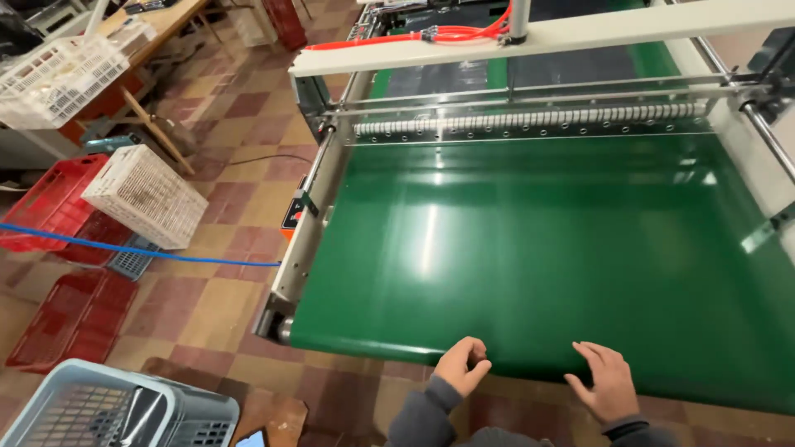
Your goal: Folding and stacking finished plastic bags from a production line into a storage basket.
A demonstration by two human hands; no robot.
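A wide green conveyor belt (530, 248) fills the middle and right of the head view, glossy and bare. My left hand (460, 364) rests at the belt's near edge with its fingers curled in and nothing visible in them. My right hand (607, 381) lies flat against the same edge, fingers spread, holding nothing. Both wrists wear dark grey sleeves. At the belt's far end a perforated metal roller (530, 122) runs across under a cream crossbeam (546, 37) with red hoses (447, 35).
The machine's metal side rail (308, 217) borders the belt on the left. White crate (145, 195), red crates (50, 203) and a grey basket (108, 410) stand on the tiled floor. A blue hose (132, 248) crosses the floor to the machine.
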